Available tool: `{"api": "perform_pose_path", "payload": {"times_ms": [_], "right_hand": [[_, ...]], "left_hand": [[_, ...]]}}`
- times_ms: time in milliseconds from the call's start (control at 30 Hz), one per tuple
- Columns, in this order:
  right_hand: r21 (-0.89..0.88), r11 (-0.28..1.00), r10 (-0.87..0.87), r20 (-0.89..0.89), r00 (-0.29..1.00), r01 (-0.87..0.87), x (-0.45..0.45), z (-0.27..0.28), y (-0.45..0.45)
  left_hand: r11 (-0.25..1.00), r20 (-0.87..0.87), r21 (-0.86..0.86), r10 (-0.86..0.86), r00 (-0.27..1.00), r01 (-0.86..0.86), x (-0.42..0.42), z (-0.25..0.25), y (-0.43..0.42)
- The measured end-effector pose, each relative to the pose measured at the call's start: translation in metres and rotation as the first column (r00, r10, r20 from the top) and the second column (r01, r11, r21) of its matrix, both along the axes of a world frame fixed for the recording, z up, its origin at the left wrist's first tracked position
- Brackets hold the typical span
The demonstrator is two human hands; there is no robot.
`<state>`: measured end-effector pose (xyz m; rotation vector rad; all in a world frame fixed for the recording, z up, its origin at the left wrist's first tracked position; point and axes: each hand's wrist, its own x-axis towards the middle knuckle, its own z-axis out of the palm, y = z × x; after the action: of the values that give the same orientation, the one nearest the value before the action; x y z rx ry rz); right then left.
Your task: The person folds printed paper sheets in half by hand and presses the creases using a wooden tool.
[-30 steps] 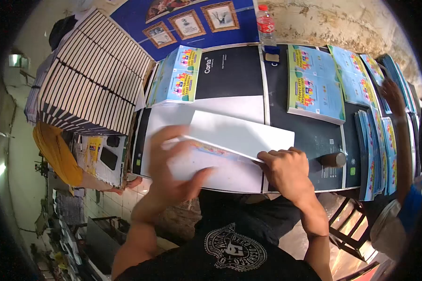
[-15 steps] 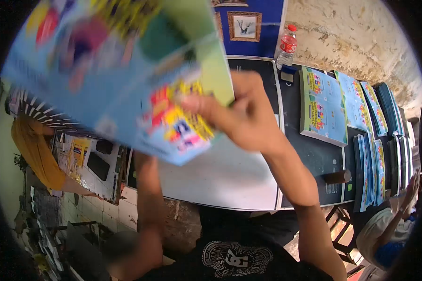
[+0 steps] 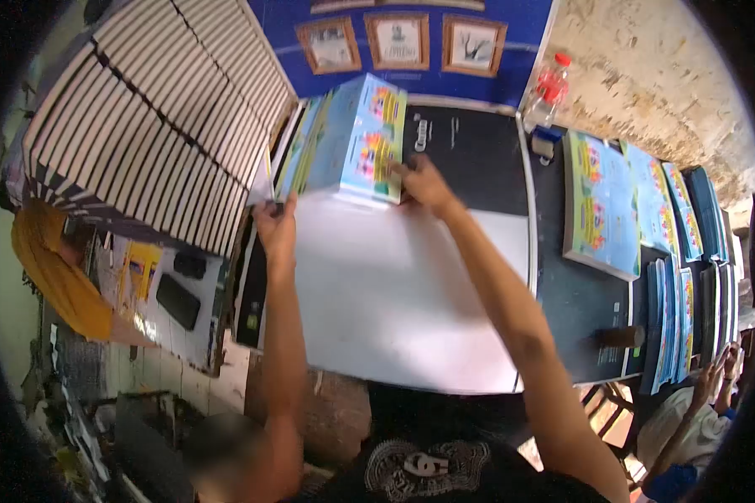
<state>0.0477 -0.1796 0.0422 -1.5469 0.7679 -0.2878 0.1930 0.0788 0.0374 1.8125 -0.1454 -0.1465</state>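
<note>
A glossy printed sheet (image 3: 331, 142), light blue with yellow lettering and cartoon figures, lies at the far side of the table, raised in a ridge toward its right part. My right hand (image 3: 428, 186) pinches its near right edge, the thumb on top. At the near left corner of the sheet is my left hand (image 3: 277, 228), with thumb and fingers closed about the corner; the exact contact is small to see. Beside that hand a pale paper corner (image 3: 262, 183) sticks out. A large white board (image 3: 403, 289) lies in front of both hands.
A tall stack of thick books (image 3: 143, 126) rises on the left. Printed stacks (image 3: 600, 201) and more bundles (image 3: 667, 323) stand right. A bottle (image 3: 548, 92) and a brown cylinder (image 3: 621, 337) are nearby. A phone (image 3: 178, 300) lies lower left. Another person (image 3: 679, 427) is at lower right.
The printed sheet has gone from close before the camera down to the far part of the table. Both hands have moved away from me, and the view has shifted left.
</note>
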Motion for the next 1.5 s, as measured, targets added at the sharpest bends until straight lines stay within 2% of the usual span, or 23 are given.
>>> {"api": "perform_pose_path", "payload": {"times_ms": [33, 67, 100, 167, 200, 267, 300, 333, 367, 433, 533, 633, 733, 833, 900, 967, 1033, 1100, 1167, 1267, 1367, 1400, 1500], "right_hand": [[-0.057, 0.998, 0.017, -0.105, 0.994, -0.023, -0.025, 0.032, 0.007], [-0.341, 0.939, 0.012, -0.115, 0.993, -0.050, -0.035, 0.022, -0.001], [-0.604, 0.795, -0.003, -0.109, 0.994, -0.063, -0.045, 0.016, -0.011], [-0.514, 0.850, 0.042, -0.150, 0.988, -0.114, -0.083, 0.030, -0.016], [-0.544, 0.835, 0.045, -0.077, 0.996, -0.080, -0.103, 0.021, -0.019], [-0.599, 0.801, 0.049, 0.071, 0.996, 0.003, -0.144, 0.002, -0.025], [-0.577, 0.817, 0.039, 0.024, 0.999, -0.018, -0.164, 0.003, -0.025], [-0.553, 0.833, 0.024, -0.020, 1.000, -0.031, -0.186, 0.011, -0.024], [-0.524, 0.851, 0.005, -0.062, 0.998, -0.037, -0.206, 0.013, -0.023], [-0.500, 0.865, -0.028, 0.038, 0.999, 0.043, -0.239, 0.005, -0.023], [-0.512, 0.848, -0.061, 0.164, 0.985, 0.137, -0.276, -0.006, -0.024], [-0.496, 0.852, -0.067, 0.212, 0.975, 0.166, -0.288, -0.005, -0.025], [-0.511, 0.840, -0.050, 0.264, 0.963, 0.184, -0.286, -0.008, -0.027], [-0.481, 0.866, -0.024, 0.232, 0.972, 0.136, -0.289, -0.010, -0.035], [-0.456, 0.874, -0.025, 0.304, 0.952, 0.168, -0.289, -0.015, -0.037], [-0.488, 0.848, -0.035, 0.334, 0.942, 0.205, -0.286, -0.022, -0.038], [-0.503, 0.839, -0.024, 0.345, 0.938, 0.206, -0.286, -0.027, -0.039], [-0.521, 0.827, -0.019, 0.352, 0.936, 0.213, -0.286, -0.027, -0.040], [-0.665, 0.671, 0.003, 0.445, 0.895, 0.328, -0.267, -0.066, -0.047], [-0.554, 0.763, 0.026, 0.542, 0.840, 0.333, -0.272, -0.052, -0.043], [-0.421, 0.905, 0.091, 0.342, 0.935, 0.066, -0.289, -0.027, -0.046], [-0.378, 0.925, 0.129, 0.383, 0.915, 0.027, -0.288, -0.031, -0.047], [-0.498, 0.866, 0.119, 0.288, 0.950, 0.043, -0.278, -0.042, -0.047]], "left_hand": [[0.996, -0.047, -0.088, 0.019, 0.999, -0.024, -0.026, 0.003, 0.015], [0.981, -0.083, -0.194, 0.007, 0.997, -0.023, -0.055, 0.020, 0.013], [0.952, -0.106, -0.307, -0.017, 0.994, -0.017, -0.074, 0.037, 0.004], [0.887, -0.323, -0.457, -0.232, 0.917, 0.064, -0.104, 0.056, -0.008], [0.842, -0.413, -0.533, -0.346, 0.842, 0.084, -0.113, 0.059, -0.011], [0.828, -0.489, -0.557, -0.384, 0.783, 0.058, -0.109, 0.052, -0.027], [0.821, -0.520, -0.568, -0.408, 0.750, 0.053, -0.103, 0.049, -0.043], [0.850, -0.564, -0.526, -0.319, 0.762, -0.034, -0.093, 0.049, -0.062], [0.824, -0.562, -0.566, -0.370, 0.740, -0.018, -0.076, 0.050, -0.077], [0.775, -0.557, -0.631, -0.466, 0.688, 0.014, -0.043, 0.054, -0.092], [0.686, -0.409, -0.680, -0.648, 0.643, 0.260, -0.041, 0.068, -0.095], [0.832, -0.568, -0.553, -0.420, 0.708, 0.051, -0.060, 0.072, -0.090], [0.942, -0.498, -0.303, -0.027, 0.867, -0.145, -0.080, 0.077, -0.093], [0.831, -0.038, -0.522, -0.247, 0.968, 0.191, -0.102, 0.101, -0.126], [0.827, 0.298, -0.207, -0.455, 0.839, 0.522, -0.157, 0.139, -0.165], [0.751, 0.422, -0.004, -0.597, 0.682, 0.661, -0.238, 0.181, -0.219], [0.598, 0.449, 0.208, -0.761, 0.467, 0.774, -0.295, 0.179, -0.265], [0.332, 0.339, 0.330, -0.915, 0.218, 0.884, -0.348, 0.156, -0.296], [0.185, 0.284, 0.569, -0.959, 0.019, 0.801, -0.391, 0.127, -0.320], [0.194, 0.459, 0.711, -0.856, -0.237, 0.675, -0.423, 0.071, -0.347], [0.133, 0.381, 0.740, -0.891, -0.248, 0.659, -0.454, 0.066, -0.355], [0.133, 0.414, 0.740, -0.862, -0.292, 0.659, -0.459, 0.062, -0.359], [0.107, 0.481, 0.746, -0.769, -0.422, 0.657, -0.467, 0.050, -0.380]]}}
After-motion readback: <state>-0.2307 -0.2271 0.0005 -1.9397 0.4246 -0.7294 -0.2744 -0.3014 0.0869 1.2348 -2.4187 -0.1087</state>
